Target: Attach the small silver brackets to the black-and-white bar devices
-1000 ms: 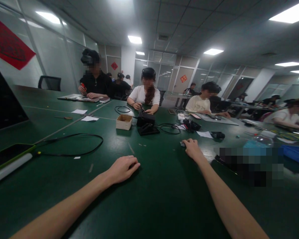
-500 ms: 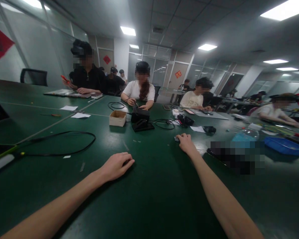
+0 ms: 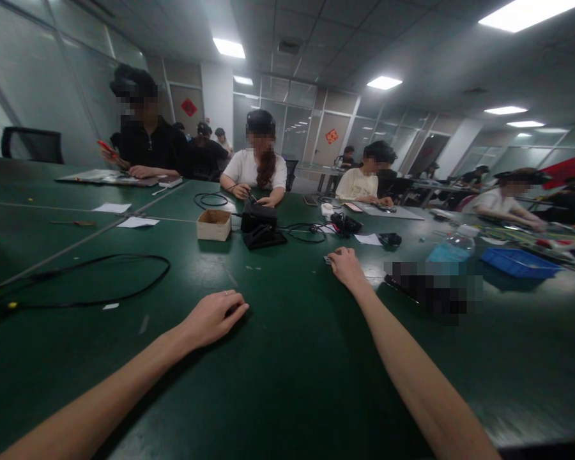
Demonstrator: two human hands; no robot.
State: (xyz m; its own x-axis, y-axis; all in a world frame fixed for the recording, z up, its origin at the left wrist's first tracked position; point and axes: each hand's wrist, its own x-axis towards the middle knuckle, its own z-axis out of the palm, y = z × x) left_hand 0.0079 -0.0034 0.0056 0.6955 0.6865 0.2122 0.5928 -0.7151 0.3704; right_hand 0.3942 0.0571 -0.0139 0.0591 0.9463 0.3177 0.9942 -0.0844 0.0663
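My left hand (image 3: 212, 318) rests palm down on the dark green workbench (image 3: 287, 390), its fingers curled, with a ring on one finger. A dark spot under the fingertips is too small to tell apart from shadow. My right hand (image 3: 347, 268) lies farther forward on the bench, fingertips beside a small grey object (image 3: 327, 259). That object is partly hidden by the fingers. Ahead of both hands stand a black soldering station (image 3: 257, 220) and an open cardboard box (image 3: 213, 225).
A loop of black cable (image 3: 96, 284) lies left of my left hand. A blurred-out patch (image 3: 434, 287) covers something to the right, near a plastic bottle (image 3: 453, 246) and a blue tray (image 3: 520, 263). Co-workers (image 3: 253, 160) sit along the far side.
The whole view has swung, so the bench items sit farther left and higher than before. Both hands stay on the bench in much the same places.
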